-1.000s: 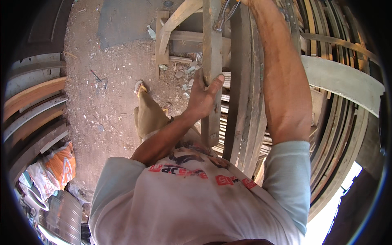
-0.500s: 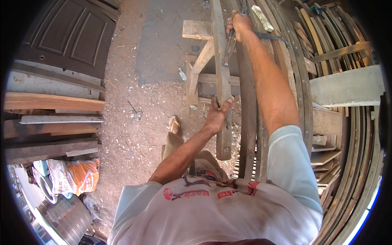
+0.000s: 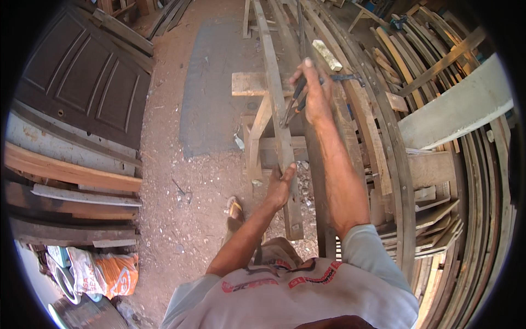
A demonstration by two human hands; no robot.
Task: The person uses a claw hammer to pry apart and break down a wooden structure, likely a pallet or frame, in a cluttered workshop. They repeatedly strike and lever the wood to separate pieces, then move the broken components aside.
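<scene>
The left hand (image 3: pixel 280 186) grips the near end of a long wooden slat (image 3: pixel 276 109) lying on a wooden sawhorse (image 3: pixel 253 126). The right hand (image 3: pixel 315 93) clasps dark-handled pliers (image 3: pixel 293 104) beside the slat, farther up. Curved wooden strips (image 3: pixel 400 164) lie right; a dark panelled door (image 3: pixel 82 82) lies left on the dirt floor (image 3: pixel 181 197).

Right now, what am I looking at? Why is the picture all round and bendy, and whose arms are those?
The picture comes from a camera worn on a person's head, looking down. Its wide lens bends straight edges, so everything looks round. The arms are that person's own. The left hand grips a long wooden plank resting on a wooden stand. The right hand holds a dark metal tool with two handles, like pliers, over the plank. Below is a dirt floor with wood chips. A dark panelled door lies at the left, and curved wooden strips pile up at the right.
</scene>
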